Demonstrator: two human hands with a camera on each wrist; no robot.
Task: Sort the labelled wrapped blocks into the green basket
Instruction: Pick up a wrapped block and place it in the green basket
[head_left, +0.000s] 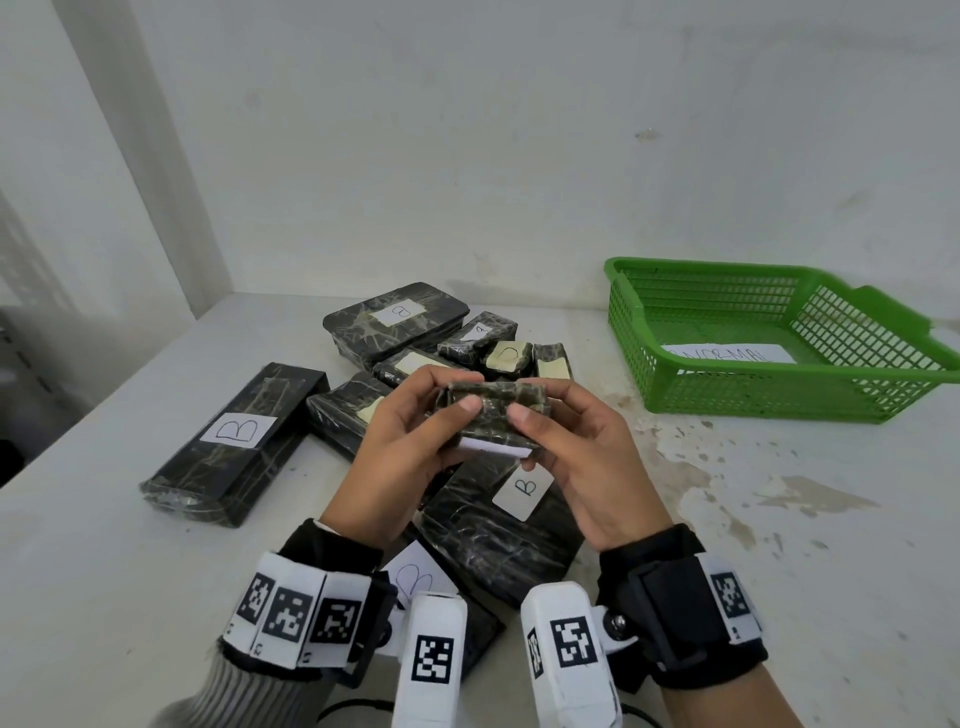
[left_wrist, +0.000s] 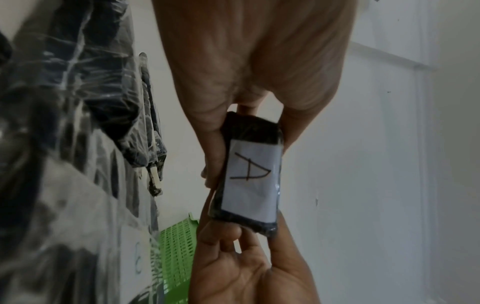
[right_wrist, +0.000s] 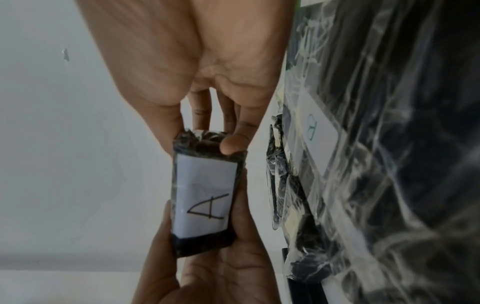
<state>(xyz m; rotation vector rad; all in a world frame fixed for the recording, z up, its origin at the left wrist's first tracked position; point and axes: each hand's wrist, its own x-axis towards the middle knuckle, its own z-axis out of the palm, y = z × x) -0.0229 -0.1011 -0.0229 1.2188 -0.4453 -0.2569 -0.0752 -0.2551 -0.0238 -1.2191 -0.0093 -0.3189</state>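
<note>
Both hands hold one small black wrapped block (head_left: 493, 415) lifted above the pile at the table's middle. My left hand (head_left: 415, 431) grips its left end and my right hand (head_left: 566, 436) its right end, thumbs on top. Its white label faces down toward my wrists and reads "A" (left_wrist: 250, 179) (right_wrist: 205, 195). The green basket (head_left: 779, 384) stands at the right rear, empty except for a paper sheet (head_left: 732, 354) on its floor. Several wrapped blocks lie on the table, among them a long "B" block (head_left: 236, 441) at left and another "B" block (head_left: 498, 525) beneath my hands.
A large block (head_left: 395, 319) and several small ones (head_left: 506, 356) lie behind my hands. A white wall runs along the back and left. Bare, stained table surface (head_left: 753, 519) lies between my hands and the basket.
</note>
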